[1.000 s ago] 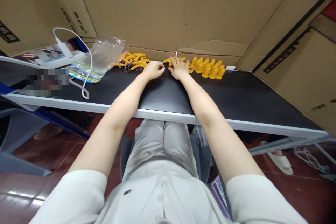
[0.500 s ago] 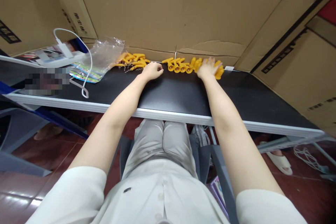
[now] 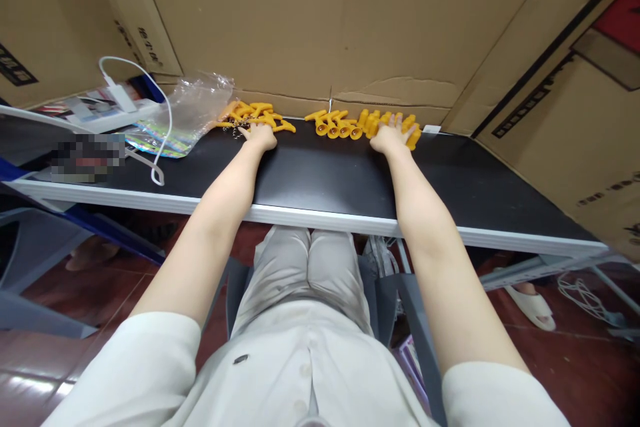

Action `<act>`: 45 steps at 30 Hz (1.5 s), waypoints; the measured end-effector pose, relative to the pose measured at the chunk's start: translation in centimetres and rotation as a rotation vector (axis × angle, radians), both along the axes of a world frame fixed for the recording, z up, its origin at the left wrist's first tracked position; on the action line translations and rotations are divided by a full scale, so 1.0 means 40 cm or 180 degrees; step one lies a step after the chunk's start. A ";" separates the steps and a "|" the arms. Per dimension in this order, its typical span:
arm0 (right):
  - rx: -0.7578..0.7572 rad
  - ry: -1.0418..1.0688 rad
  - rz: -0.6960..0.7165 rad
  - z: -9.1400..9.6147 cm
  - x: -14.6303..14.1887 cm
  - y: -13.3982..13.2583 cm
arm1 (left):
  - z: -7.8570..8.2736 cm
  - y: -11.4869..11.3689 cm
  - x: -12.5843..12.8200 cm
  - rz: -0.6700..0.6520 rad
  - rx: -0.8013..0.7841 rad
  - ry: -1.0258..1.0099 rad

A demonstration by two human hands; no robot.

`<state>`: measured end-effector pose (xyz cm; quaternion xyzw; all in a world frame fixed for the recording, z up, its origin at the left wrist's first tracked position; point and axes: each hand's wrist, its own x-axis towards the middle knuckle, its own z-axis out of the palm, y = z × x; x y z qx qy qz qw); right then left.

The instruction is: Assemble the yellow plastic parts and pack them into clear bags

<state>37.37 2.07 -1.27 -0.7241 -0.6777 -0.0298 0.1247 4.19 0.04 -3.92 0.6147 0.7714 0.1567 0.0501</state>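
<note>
My left hand (image 3: 261, 137) reaches into the near side of a loose pile of yellow branched plastic parts (image 3: 260, 109), fingers spread and apparently touching them. Small coiled metal springs (image 3: 239, 127) lie at the pile's left, close to my thumb. On the right, my right hand (image 3: 390, 139) rests with outstretched fingers on a group of upright yellow cylindrical parts (image 3: 371, 123), partly covering them. Between the hands stands a row of yellow funnel-shaped parts (image 3: 334, 131) with arms pointing back, their round openings facing me.
A clear plastic bag (image 3: 200, 103) lies left of the pile. Beyond it are a white cable (image 3: 171, 107) and a blurred-out item (image 3: 87, 158). Cardboard walls (image 3: 280, 20) close off the back and sides of the black table (image 3: 320, 177). A white tag (image 3: 431, 129) sits at the back right.
My left hand has moved left from the bare tabletop to the branched parts, and its curled fingers have opened out. My right hand stays over the cylindrical parts.
</note>
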 end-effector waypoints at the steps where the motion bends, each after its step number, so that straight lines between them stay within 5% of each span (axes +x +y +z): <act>1: -0.0060 -0.0026 -0.0006 0.006 -0.003 -0.004 | -0.004 0.004 -0.003 -0.0036 0.0008 -0.0008; 12: -0.0534 -0.0369 0.0256 0.096 -0.089 -0.120 | 0.026 -0.018 0.048 -0.0240 0.0332 -0.0121; 18: -0.0323 0.0195 0.0717 0.088 -0.117 -0.119 | 0.042 -0.024 0.068 -0.0203 0.1008 -0.0466; 32: -0.0336 0.0367 0.0881 0.060 -0.100 -0.077 | 0.019 0.050 0.049 -0.0436 0.2254 -0.1519; 38: -0.0446 0.0358 0.0897 0.058 -0.094 -0.072 | 0.033 0.029 0.067 -0.0381 0.1881 -0.1638; 45: -0.0459 0.0413 0.0877 0.052 -0.093 -0.069 | 0.026 0.000 0.063 -0.0657 0.0576 -0.0933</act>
